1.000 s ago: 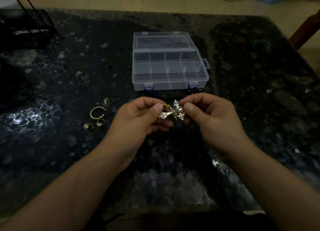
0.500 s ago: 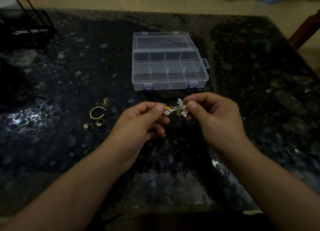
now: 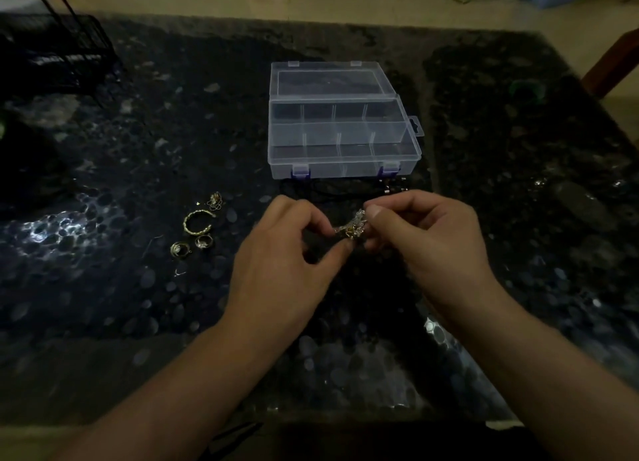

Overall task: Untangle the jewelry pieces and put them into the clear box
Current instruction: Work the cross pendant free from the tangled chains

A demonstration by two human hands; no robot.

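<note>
A small tangle of silver and gold jewelry (image 3: 352,227) hangs between my two hands above the dark table. My left hand (image 3: 287,249) pinches its left end with thumb and fingertips. My right hand (image 3: 425,239) pinches its right end, thumb on top. The clear box (image 3: 342,125) stands open just beyond my hands, lid tipped back, its several compartments showing nothing inside. Left of my hands lie loose pieces: a gold open bangle (image 3: 197,221), two gold rings (image 3: 188,246) and a small gold cluster (image 3: 215,199).
The dark speckled table (image 3: 103,305) is glossy with light glare at the left. A black wire rack (image 3: 58,56) stands at the far left corner. A dark cord (image 3: 332,187) lies in front of the box. A wooden chair part (image 3: 612,66) shows at the right edge.
My left hand has turned and shifted its grip lower on the tangle. The jewelry now looks bunched closer to my right fingertips. The box and loose pieces have not moved.
</note>
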